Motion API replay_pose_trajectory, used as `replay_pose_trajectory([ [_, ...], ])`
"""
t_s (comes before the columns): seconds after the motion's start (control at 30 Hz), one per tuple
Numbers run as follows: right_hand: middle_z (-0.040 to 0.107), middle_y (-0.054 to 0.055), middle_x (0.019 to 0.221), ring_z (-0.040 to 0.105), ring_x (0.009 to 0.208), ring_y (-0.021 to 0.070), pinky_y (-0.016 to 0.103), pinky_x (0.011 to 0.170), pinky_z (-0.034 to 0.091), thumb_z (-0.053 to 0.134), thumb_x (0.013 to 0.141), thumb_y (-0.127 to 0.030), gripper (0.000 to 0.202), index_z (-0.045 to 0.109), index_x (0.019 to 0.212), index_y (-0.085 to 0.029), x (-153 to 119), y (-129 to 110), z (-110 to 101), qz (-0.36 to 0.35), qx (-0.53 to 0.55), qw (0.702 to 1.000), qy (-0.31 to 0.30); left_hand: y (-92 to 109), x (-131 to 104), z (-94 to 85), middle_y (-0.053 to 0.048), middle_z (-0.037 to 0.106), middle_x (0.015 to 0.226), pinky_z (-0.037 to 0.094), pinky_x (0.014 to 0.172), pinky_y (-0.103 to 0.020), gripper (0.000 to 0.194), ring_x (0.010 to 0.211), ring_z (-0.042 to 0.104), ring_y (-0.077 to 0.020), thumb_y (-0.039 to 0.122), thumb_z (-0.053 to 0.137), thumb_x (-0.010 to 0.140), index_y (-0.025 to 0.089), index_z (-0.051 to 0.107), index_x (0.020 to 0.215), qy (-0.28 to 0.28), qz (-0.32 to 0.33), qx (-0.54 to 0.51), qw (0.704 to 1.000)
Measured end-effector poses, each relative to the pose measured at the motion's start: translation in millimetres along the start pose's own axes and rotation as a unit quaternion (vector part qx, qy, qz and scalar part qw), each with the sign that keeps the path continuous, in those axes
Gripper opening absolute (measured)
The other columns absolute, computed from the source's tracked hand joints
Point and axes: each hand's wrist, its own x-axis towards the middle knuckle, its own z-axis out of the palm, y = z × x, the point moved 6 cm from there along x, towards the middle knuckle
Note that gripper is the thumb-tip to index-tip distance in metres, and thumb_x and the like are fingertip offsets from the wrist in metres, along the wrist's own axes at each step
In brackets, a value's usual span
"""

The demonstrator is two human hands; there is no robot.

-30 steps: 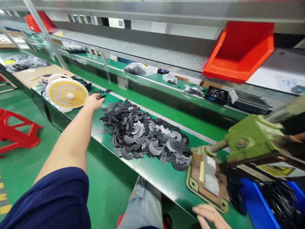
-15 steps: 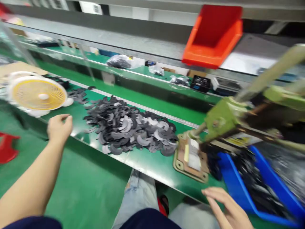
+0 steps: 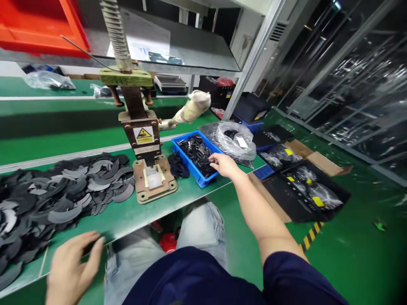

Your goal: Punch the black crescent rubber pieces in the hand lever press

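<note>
My right hand (image 3: 223, 164) reaches over the near right rim of a blue bin (image 3: 203, 180) full of thin black parts (image 3: 197, 153). Its fingers are drawn together at the parts; what they pinch, if anything, is too small to make out. My left hand (image 3: 76, 264), slightly blurred, hovers at the table's front edge with thumb and fingers apart and nothing seen between them. Beyond it spreads a heap of dark grey crescent-shaped pieces (image 3: 65, 214). Between heap and bin stands a hand press (image 3: 143, 140), a pale block (image 3: 154, 177) on its base.
A bag of clear plastic (image 3: 237, 142) lies right of the blue bin. Open cartons with bagged goods (image 3: 313, 186) stand on the floor at right. Above the table runs a shelf (image 3: 203, 51) with a red bin (image 3: 41, 29). A metal post (image 3: 254, 59) rises behind the bags.
The view has swung right, bringing the press to the middle. My right hand has gone from the table's front edge to the blue bin. My left hand is now near the heap's front.
</note>
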Motion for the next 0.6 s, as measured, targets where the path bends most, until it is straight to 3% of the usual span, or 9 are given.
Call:
replay_pose_trajectory([
  [0.13,0.069,0.010,0.135,0.069,0.121,0.0231,0.048,0.106,0.061,0.068,0.099,-0.043,0.039,0.066,0.130,-0.019,43.2,-2.8,23.2,-0.013,-0.061,0.995,-0.074,40.0,2.2,71.1,-0.009,0.077,0.109,0.060,0.092,-0.053,0.024,0.101,0.075,-0.0327,0.020,0.074,0.090,0.029,0.069,0.112,-0.068,0.087,-0.043,0.993],
  [0.23,0.067,0.010,0.138,0.068,0.122,0.0231,0.048,0.104,0.062,0.067,0.100,-0.046,0.042,0.064,0.133,-0.019,61.3,-9.1,39.3,-0.016,-0.093,0.990,-0.106,72.2,13.8,99.7,-0.009,0.077,0.112,0.060,0.095,-0.048,0.025,0.104,0.075,-0.0293,0.015,0.073,0.091,0.027,0.070,0.113,-0.096,0.119,-0.071,0.986],
  [0.33,0.067,0.011,0.138,0.068,0.122,0.0235,0.047,0.105,0.061,0.068,0.099,-0.045,0.043,0.064,0.133,-0.018,67.5,-13.6,48.8,-0.014,-0.106,0.988,-0.113,93.9,22.7,113.4,-0.009,0.078,0.112,0.060,0.096,-0.047,0.021,0.105,0.075,-0.0281,0.015,0.071,0.093,0.026,0.070,0.111,-0.112,0.134,-0.086,0.981],
  [0.43,0.067,0.012,0.138,0.068,0.122,0.0234,0.047,0.105,0.061,0.068,0.099,-0.045,0.043,0.064,0.132,-0.017,69.4,-14.2,48.9,-0.006,-0.091,0.990,-0.109,102.4,27.9,119.9,-0.009,0.078,0.111,0.060,0.096,-0.047,0.017,0.105,0.075,-0.0280,0.016,0.070,0.095,0.025,0.071,0.109,-0.127,0.137,-0.098,0.978],
  [0.6,0.071,0.010,0.122,0.070,0.112,0.0221,0.045,0.101,0.061,0.070,0.097,-0.044,0.036,0.068,0.119,-0.015,65.9,-7.3,20.4,0.012,0.003,0.999,-0.036,107.6,45.1,119.7,-0.009,0.078,0.109,0.060,0.094,-0.046,0.013,0.104,0.076,-0.0280,0.019,0.069,0.096,0.025,0.072,0.106,-0.131,0.130,-0.125,0.975],
])
